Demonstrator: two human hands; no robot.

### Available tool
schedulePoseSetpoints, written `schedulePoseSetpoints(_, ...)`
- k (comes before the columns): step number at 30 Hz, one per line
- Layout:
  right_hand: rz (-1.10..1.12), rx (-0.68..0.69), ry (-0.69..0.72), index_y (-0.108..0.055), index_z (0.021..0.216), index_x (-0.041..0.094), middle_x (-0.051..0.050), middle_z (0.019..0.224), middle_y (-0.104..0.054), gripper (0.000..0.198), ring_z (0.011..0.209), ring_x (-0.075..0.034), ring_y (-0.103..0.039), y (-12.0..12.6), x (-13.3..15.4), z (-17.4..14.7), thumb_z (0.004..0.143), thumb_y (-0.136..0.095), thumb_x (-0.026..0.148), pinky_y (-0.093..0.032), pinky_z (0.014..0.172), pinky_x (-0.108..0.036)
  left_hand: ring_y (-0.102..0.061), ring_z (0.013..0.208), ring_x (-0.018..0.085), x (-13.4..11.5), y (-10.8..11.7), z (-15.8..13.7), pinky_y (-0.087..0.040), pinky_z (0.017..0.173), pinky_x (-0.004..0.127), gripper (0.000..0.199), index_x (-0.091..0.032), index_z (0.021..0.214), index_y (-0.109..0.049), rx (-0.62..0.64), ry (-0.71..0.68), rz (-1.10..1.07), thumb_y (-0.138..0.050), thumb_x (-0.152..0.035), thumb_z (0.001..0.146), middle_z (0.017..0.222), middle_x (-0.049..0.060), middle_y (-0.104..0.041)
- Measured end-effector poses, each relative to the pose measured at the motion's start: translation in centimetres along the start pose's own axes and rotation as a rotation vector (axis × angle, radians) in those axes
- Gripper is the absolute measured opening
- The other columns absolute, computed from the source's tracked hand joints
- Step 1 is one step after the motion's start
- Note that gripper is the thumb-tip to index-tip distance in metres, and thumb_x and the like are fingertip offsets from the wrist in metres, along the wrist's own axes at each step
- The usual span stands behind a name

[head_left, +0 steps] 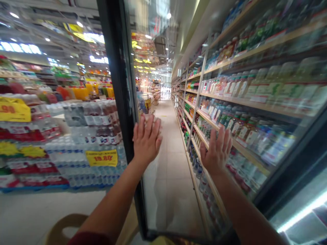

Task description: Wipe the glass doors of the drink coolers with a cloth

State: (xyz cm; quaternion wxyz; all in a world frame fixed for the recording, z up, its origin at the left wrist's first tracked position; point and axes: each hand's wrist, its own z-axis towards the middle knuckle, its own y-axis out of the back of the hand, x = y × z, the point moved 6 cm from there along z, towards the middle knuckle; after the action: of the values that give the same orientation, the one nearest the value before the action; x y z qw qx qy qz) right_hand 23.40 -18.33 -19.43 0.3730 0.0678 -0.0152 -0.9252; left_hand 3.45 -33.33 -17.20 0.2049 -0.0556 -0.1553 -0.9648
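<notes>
A glass door [168,190] with a dark frame [114,68] stands upright in front of me. My left hand [147,137] is raised near the frame, its fingers stretched out and palm towards the glass, the thumb side over the pane. Farther right, my right hand [216,149] is also held up, with fingers extended before the glass. Neither hand holds anything that shows. Whether the palms press on the pane is hard to tell, since they face away from me. Rows of drink bottles [278,80] show on shelves in the glass, seen through it or mirrored.
Packs of bottled drinks [99,119] are stacked on the left, with a yellow price sign [101,158]. The pale floor [28,211] runs in front of them. A beige rounded object [67,219] sits at lower left. A bright light strip [304,211] shines at lower right.
</notes>
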Motion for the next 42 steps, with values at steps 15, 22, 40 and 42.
schedulePoseSetpoints(15,-0.002,0.007,-0.013,-0.024,0.159,0.012,-0.022,0.160,-0.033,0.072,0.152,-0.037,-0.025,-0.3,0.2,-0.1,0.099,-0.051,0.040,-0.032,0.119,-0.052,-0.004,0.155,0.029,-0.3,-0.5,-1.5,-0.011,0.125,0.050,0.061,-0.020,0.160,-0.022,-0.062,0.057,-0.012,-0.034,-0.041,0.104,0.165,0.010,-0.023)
schedulePoseSetpoints(22,-0.009,0.017,-0.014,-0.023,0.160,0.011,-0.022,0.159,-0.035,0.071,0.153,-0.035,-0.023,-0.2,0.1,-0.1,0.100,-0.047,0.041,-0.032,0.119,-0.052,-0.005,0.155,0.027,-5.9,-3.2,-10.0,-0.010,0.127,0.046,0.066,-0.030,0.160,-0.018,0.057,0.032,-0.063,-0.044,-0.043,0.100,0.165,0.003,-0.023)
schedulePoseSetpoints(40,0.027,0.053,-0.011,-0.019,0.161,0.013,-0.021,0.162,-0.029,0.076,0.153,-0.036,-0.023,0.0,-0.2,-0.2,0.098,-0.052,0.040,-0.031,0.119,-0.053,-0.008,0.155,0.023,-8.8,-2.6,-6.3,-0.003,0.128,0.041,0.059,-0.029,0.157,-0.030,0.057,-0.209,-0.082,-0.046,-0.044,0.102,0.159,0.002,-0.036)
schedulePoseSetpoints(42,0.043,0.050,-0.019,-0.018,0.161,0.013,-0.021,0.162,-0.029,0.076,0.153,-0.036,-0.022,0.0,-0.2,-0.2,0.098,-0.053,0.039,-0.031,0.120,-0.054,-0.009,0.155,0.023,-7.5,-2.0,-3.8,-0.003,0.127,0.043,0.059,-0.029,0.156,-0.033,0.046,-0.215,-0.062,-0.046,-0.046,0.101,0.158,0.003,-0.039)
